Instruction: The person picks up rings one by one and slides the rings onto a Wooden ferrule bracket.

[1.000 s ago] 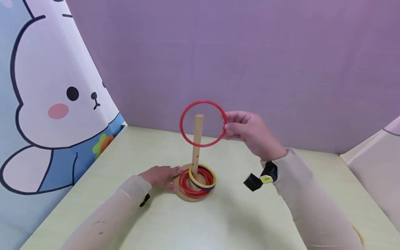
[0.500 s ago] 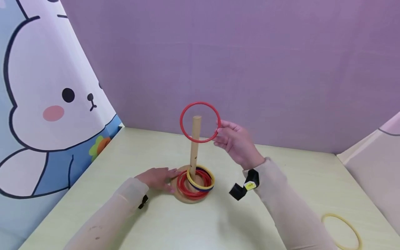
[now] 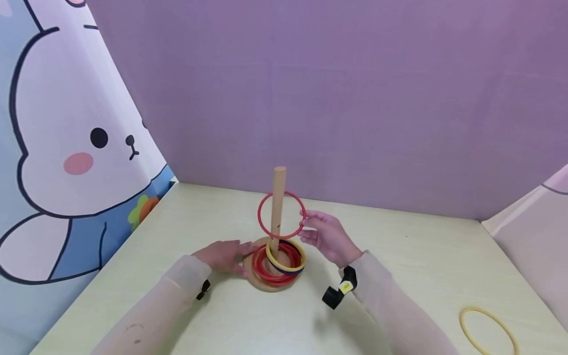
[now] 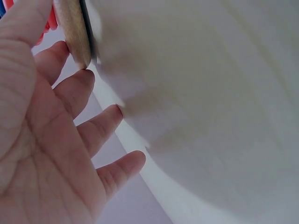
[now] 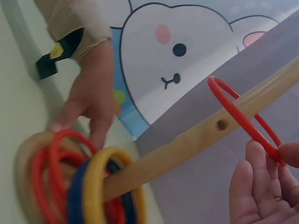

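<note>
A wooden post point(image 3: 277, 190) rises from a round wooden base point(image 3: 265, 288). My right hand point(image 3: 329, 237) pinches a red ring point(image 5: 232, 108) by its right edge, and this ring encircles the post partway up, tilted. Lower down, several red rings point(image 3: 279, 282) lie round the post on the base. A yellow ring point(image 3: 303, 259) and a dark blue ring point(image 5: 77, 198) lean over them, also around the post. My left hand point(image 3: 223, 256) touches the base's left edge with thumb and fingertips, its fingers spread in the left wrist view.
Another yellow ring point(image 3: 492, 318) lies flat on the pale table point(image 3: 213, 207) at the near right. A purple backdrop point(image 3: 337, 108) stands behind the table, and a panel with a cartoon animal point(image 3: 57, 123) borders the left side.
My right hand has moved left and down with the red ring, which has come from above the post's top to around its shaft. My left hand has stayed at the base.
</note>
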A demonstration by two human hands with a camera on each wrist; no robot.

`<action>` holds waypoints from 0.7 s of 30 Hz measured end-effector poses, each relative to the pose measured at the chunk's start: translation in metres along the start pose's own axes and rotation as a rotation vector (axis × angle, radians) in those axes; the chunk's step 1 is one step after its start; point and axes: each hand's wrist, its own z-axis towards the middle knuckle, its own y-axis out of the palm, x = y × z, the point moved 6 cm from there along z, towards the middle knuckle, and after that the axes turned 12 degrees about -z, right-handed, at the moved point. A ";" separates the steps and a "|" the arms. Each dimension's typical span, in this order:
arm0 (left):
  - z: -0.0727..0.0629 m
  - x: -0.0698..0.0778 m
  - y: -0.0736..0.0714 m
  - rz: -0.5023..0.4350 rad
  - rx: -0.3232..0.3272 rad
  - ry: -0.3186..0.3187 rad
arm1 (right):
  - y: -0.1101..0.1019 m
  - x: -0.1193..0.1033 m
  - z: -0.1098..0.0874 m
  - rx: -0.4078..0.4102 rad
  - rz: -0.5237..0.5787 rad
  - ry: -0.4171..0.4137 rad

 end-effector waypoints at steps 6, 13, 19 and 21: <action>0.003 0.000 0.000 -0.014 0.007 0.035 | -0.006 0.039 -0.008 -0.043 -0.002 0.014; 0.001 -0.001 0.002 0.004 0.004 0.041 | -0.006 0.069 -0.010 -0.014 -0.042 0.088; 0.001 -0.002 0.003 -0.005 0.008 0.053 | -0.003 0.076 -0.014 -0.045 -0.054 0.133; 0.002 -0.003 0.003 0.003 0.008 0.059 | -0.003 0.077 -0.015 -0.044 -0.053 0.134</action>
